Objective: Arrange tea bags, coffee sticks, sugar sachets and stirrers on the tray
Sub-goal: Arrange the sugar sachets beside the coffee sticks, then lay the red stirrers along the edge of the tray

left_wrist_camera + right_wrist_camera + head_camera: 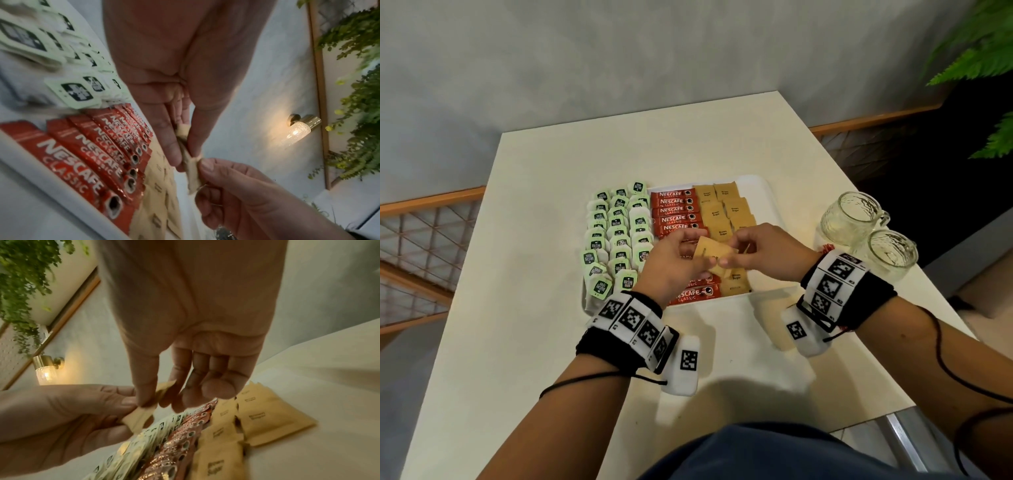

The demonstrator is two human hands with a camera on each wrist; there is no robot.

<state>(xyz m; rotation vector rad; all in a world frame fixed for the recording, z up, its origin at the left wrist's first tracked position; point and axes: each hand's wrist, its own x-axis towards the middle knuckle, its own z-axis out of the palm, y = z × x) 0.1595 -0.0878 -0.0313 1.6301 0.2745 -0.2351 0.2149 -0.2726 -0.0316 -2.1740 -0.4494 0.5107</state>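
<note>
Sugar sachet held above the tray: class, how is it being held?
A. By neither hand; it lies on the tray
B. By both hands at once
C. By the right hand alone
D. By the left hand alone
B: the left hand and right hand each pinch an end of the sugar sachet above the tray.

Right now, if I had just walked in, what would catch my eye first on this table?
Probably the white tray packed in neat columns: green-tagged tea bags on the left, red coffee sticks in the middle, brown sugar sachets on the right. Above it, the left hand and right hand both pinch one sugar sachet. Two empty glass mugs stand right of the tray.
</note>
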